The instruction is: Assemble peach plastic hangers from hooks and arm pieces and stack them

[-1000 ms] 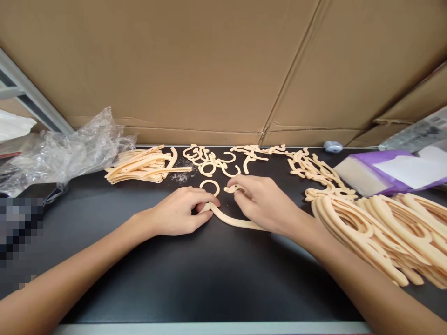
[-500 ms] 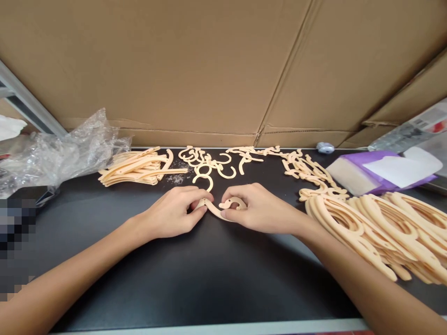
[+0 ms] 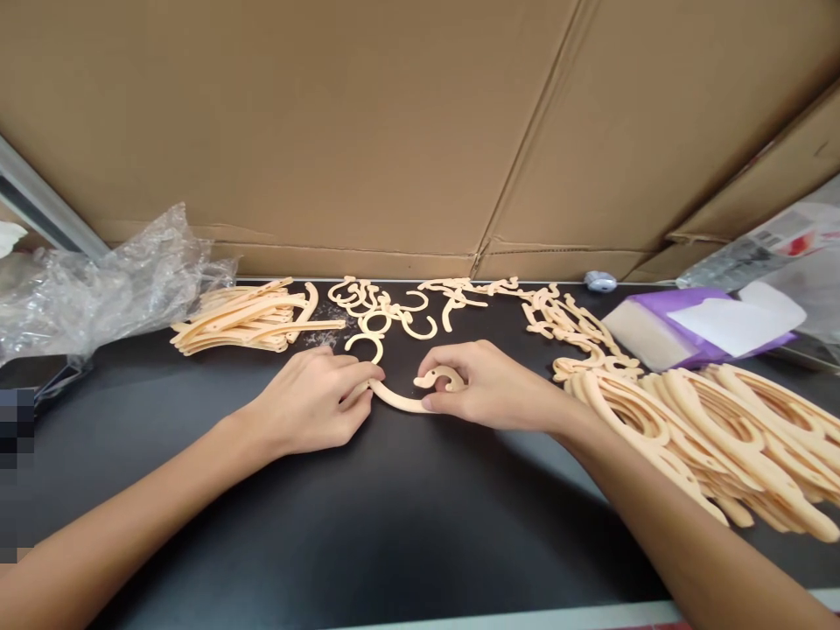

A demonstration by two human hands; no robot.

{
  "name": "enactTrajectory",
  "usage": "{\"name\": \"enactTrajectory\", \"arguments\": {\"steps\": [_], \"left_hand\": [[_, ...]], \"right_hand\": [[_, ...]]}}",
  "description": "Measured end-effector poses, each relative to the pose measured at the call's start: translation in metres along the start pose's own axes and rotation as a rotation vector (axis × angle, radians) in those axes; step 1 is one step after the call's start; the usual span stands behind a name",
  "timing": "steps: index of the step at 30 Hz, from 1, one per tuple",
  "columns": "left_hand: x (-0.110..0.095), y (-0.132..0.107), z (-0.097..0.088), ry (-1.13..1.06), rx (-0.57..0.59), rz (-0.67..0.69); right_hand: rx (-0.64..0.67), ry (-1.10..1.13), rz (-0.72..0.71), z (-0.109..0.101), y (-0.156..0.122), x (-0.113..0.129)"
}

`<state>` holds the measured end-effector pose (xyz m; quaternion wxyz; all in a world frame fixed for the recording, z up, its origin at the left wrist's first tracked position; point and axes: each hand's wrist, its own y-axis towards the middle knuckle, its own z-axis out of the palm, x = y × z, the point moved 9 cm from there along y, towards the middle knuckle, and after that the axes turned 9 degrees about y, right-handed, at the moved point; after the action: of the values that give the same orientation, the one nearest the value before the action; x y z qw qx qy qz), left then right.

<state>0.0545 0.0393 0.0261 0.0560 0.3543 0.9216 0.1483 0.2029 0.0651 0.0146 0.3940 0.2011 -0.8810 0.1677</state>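
Observation:
My left hand point(image 3: 321, 398) pinches the joint of a beige hanger piece. A round hanger hook point(image 3: 375, 350) rises just past its fingertips; whether the two are joined is hidden by the fingers. From that joint a curved hanger arm point(image 3: 397, 401) runs right, and its far end passes under the thumb of my right hand point(image 3: 489, 389). Curled in the right hand is a second, smaller curved beige piece point(image 3: 452, 378) with a hole near its rounded end. Both hands are closed, just above the black tabletop point(image 3: 394, 525).
Loose hooks point(image 3: 420, 325) lie behind my hands. Straight hanger arms point(image 3: 242, 319) are piled at left beside clear plastic wrap point(image 3: 131, 280). Small beige pieces point(image 3: 570, 324) and stacked hangers point(image 3: 709, 437) fill the right, near a purple tissue pack point(image 3: 682, 324). Cardboard point(image 3: 295, 131) stands behind.
My left hand has moved slightly left, drawing away from the right hand, so more of the curved arm shows between them. The view has shifted a little.

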Motion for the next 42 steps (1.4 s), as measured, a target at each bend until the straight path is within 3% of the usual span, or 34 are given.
{"name": "enactTrajectory", "arguments": {"steps": [6,22,31,37,42], "left_hand": [[-0.002,0.001,-0.005,0.100,-0.047,0.041],[0.003,0.002,-0.005,0.083,-0.002,0.020],[-0.019,0.003,-0.018,0.146,-0.095,0.126],[-0.045,0.011,-0.007,-0.069,0.044,0.086],[-0.041,0.019,0.004,-0.120,0.073,0.018]], "right_hand": [[-0.023,-0.016,-0.023,0.001,-0.003,0.005],[0.014,-0.005,-0.030,-0.002,-0.001,0.003],[0.078,0.075,-0.099,0.008,0.001,0.007],[0.070,0.089,-0.183,0.010,0.000,0.014],[0.053,0.142,-0.167,0.007,0.005,0.009]]}}
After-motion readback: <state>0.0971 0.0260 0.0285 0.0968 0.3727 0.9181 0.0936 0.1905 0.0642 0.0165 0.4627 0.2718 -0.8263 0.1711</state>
